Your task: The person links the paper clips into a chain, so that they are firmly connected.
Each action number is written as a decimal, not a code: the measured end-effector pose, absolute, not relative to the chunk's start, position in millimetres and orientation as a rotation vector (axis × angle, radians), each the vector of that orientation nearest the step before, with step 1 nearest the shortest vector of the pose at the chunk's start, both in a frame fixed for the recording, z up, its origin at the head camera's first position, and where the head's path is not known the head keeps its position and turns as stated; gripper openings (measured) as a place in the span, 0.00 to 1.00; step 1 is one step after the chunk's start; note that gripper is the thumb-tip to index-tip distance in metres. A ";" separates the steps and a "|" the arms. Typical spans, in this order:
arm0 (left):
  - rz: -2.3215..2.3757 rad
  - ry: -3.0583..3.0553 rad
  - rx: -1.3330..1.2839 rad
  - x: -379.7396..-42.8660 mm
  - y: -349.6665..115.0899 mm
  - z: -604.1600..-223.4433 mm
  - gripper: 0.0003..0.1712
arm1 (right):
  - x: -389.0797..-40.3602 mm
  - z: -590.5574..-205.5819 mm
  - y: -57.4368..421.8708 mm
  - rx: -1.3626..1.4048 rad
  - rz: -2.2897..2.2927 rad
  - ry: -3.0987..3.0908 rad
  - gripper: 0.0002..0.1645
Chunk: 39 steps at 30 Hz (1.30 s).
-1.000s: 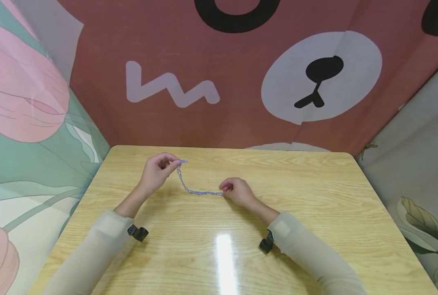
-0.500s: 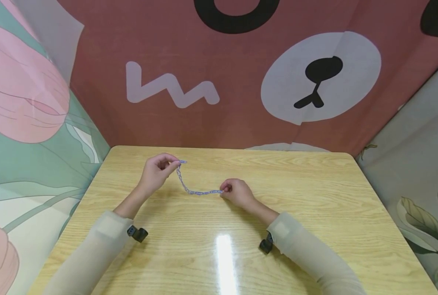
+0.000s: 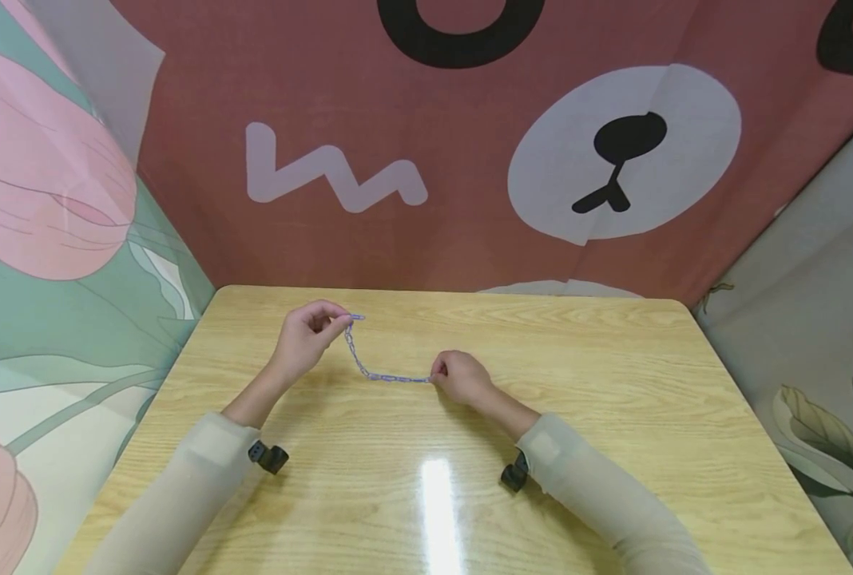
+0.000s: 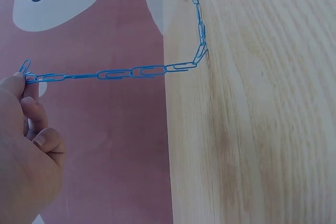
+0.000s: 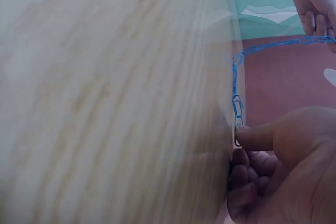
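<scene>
A chain of blue paper clips [image 3: 355, 355] runs between the two hands. My left hand [image 3: 304, 335] pinches its upper end between thumb and fingertips, raised off the table, and one clip sticks out past the fingertips. From there the chain slopes down, bends, and runs right, close to the tabletop. At its other end my right hand [image 3: 462, 375], low over the table, pinches the last clip. The left wrist view shows the linked clips [image 4: 149, 71] one by one. In the right wrist view the thumb of the right hand [image 5: 294, 166] presses on the end clip [image 5: 238, 136].
The wooden table [image 3: 369, 479] spreads under both arms, with a bright light reflection [image 3: 437, 511] near its front. A reddish cloth with a bear print [image 3: 326, 239] hangs behind the far edge. Flowered cloths [image 3: 53, 319] hang at the sides. Both sleeves carry small black cameras [image 3: 268, 458].
My right hand has shifted very slightly and its fingers have drawn in closer. The lower stretch of chain lies straighter now. The left hand keeps its hold in nearly the same place.
</scene>
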<state>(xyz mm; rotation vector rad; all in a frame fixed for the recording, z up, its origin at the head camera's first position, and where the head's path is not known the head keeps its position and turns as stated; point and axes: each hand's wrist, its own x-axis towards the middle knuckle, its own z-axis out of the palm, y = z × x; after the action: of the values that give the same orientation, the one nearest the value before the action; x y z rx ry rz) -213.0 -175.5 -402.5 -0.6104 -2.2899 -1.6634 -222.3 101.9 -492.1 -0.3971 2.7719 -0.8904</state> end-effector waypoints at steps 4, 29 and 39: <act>-1.667 -2.288 -0.612 -212.6 -175.5 -403.8 0.03 | -223.0 -491.1 106.7 -0.431 -1.013 2.703 0.06; -1.697 -2.284 -0.601 -213.8 -174.5 -402.8 0.03 | -234.5 -465.4 143.0 -0.488 -1.402 2.662 0.05; -1.725 -2.262 -0.636 -215.1 -171.1 -402.8 0.03 | -238.3 -462.2 146.1 -0.306 -1.734 2.491 0.09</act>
<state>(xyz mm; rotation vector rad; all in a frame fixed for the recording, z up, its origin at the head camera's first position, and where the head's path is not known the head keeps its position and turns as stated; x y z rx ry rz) -215.1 -171.1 -402.8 -0.6359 -2.2620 -1.7255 -238.3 146.1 -462.2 -0.3061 2.4910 -1.7342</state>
